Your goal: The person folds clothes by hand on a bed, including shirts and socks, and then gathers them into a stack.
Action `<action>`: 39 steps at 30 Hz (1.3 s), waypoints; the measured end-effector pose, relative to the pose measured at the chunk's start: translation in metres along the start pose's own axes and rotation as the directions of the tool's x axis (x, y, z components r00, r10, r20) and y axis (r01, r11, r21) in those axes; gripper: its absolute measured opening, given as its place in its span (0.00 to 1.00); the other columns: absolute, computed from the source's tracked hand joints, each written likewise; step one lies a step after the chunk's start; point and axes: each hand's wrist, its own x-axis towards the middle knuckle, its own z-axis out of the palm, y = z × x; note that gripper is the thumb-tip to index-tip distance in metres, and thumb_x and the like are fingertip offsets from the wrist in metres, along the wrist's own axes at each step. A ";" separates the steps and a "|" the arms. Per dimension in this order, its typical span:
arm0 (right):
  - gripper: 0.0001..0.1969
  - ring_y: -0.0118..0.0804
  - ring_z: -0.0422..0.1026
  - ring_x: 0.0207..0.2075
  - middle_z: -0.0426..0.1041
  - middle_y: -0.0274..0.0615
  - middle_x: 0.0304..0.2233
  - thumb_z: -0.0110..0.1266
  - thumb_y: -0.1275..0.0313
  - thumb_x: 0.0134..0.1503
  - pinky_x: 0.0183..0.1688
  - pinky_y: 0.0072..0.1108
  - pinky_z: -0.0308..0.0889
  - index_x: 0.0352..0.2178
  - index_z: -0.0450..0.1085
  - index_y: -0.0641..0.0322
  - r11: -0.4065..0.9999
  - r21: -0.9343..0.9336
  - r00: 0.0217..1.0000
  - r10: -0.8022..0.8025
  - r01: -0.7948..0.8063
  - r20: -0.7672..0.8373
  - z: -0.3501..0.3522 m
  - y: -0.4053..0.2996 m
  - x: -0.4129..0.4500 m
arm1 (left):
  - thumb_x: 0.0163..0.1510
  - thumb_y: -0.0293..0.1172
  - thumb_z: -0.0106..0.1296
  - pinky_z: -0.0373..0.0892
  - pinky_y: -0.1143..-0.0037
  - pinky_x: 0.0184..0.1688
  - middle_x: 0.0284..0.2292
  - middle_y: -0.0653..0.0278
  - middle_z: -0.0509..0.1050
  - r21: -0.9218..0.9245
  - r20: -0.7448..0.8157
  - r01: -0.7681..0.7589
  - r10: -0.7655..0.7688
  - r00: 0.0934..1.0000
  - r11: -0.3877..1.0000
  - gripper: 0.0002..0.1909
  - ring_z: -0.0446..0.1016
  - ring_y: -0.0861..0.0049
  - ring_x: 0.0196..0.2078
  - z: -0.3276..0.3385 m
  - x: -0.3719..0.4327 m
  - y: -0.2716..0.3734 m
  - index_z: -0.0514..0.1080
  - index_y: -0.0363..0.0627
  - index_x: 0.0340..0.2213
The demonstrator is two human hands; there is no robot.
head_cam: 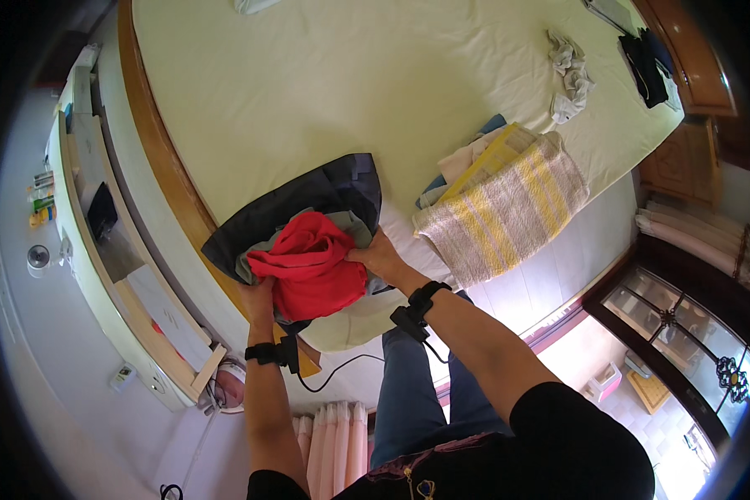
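Observation:
A bundle of clothes lies at the bed's near left corner, between my two hands. Its top is a crumpled red cloth (315,262), over a grey cloth (352,225) and a dark navy garment (300,190) spread out beneath. My left hand (259,301) grips the bundle's near left side, with its fingers partly hidden under the fabric. On the right side, my right hand (378,256) holds the bundle's edge, thumb on the red cloth. Each wrist wears a black strap with a small device, and a cable runs from each.
Right of the bundle, a striped yellow and beige towel (506,212) hangs over the edge of the bed (350,75), partly covering folded cloths. Crumpled pale cloth (572,78) and dark folded clothes (644,72) lie farther right. A shelved white cabinet (125,250) stands left of the wooden bed frame (156,119).

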 end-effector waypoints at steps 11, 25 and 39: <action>0.27 0.51 0.70 0.33 0.70 0.60 0.28 0.59 0.59 0.27 0.35 0.28 0.65 0.27 0.68 0.74 0.856 -0.491 0.981 0.193 -0.164 0.009 -0.033 -0.013 0.000 | 0.38 0.35 0.57 0.63 0.74 0.42 0.38 0.51 0.70 0.310 0.107 -0.166 0.139 0.984 0.936 0.27 0.68 0.66 0.41 0.010 -0.019 -0.006 0.65 0.39 0.42; 0.21 0.53 0.70 0.32 0.69 0.61 0.24 0.56 0.62 0.31 0.34 0.32 0.65 0.24 0.69 0.73 0.705 -0.709 0.989 0.130 -0.039 0.074 -0.033 -0.120 -0.046 | 0.38 0.22 0.53 0.61 0.75 0.46 0.43 0.61 0.66 -0.474 0.311 0.189 -0.037 0.950 0.860 0.29 0.66 0.72 0.43 0.001 -0.065 0.018 0.60 0.40 0.46; 0.18 0.27 0.68 0.26 0.71 0.39 0.24 0.54 0.74 0.34 0.30 0.19 0.63 0.31 0.68 0.69 0.753 -0.647 0.973 0.039 0.121 0.228 -0.280 -0.318 -0.105 | 0.40 0.26 0.56 0.60 0.76 0.47 0.41 0.62 0.68 0.125 0.407 -0.814 0.718 0.564 0.568 0.27 0.66 0.73 0.42 0.183 -0.206 0.108 0.61 0.36 0.44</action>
